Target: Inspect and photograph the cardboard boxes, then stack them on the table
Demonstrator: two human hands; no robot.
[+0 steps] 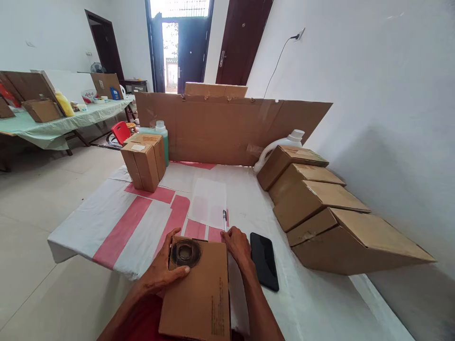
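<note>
"Brown cardboard is forming the box at the near edge of the table. What are the hands doing?"

"The left hand is gripping its upper left corner, thumb lying beside a dark ring. The right hand is curling its fingers at the other upper corner, by the end of a pen; whether it is pinching pen or box, I can't tell."

"Which containers are standing around?"

"Four closed boxes are lining the right side, hiding any contents. A white jug is standing behind them. On the left, more closed boxes are standing together before a green bottle; how full that is, I can't tell."

"Which way is the held one pointing?"

"Its ringed end is pointing toward the cardboard panel; the long axis is running outward from the red clothing."

"Is any writing showing?"

"Dark print is running along the lower right side, too small to read. A white label is lying on the left group, also unreadable."
</note>
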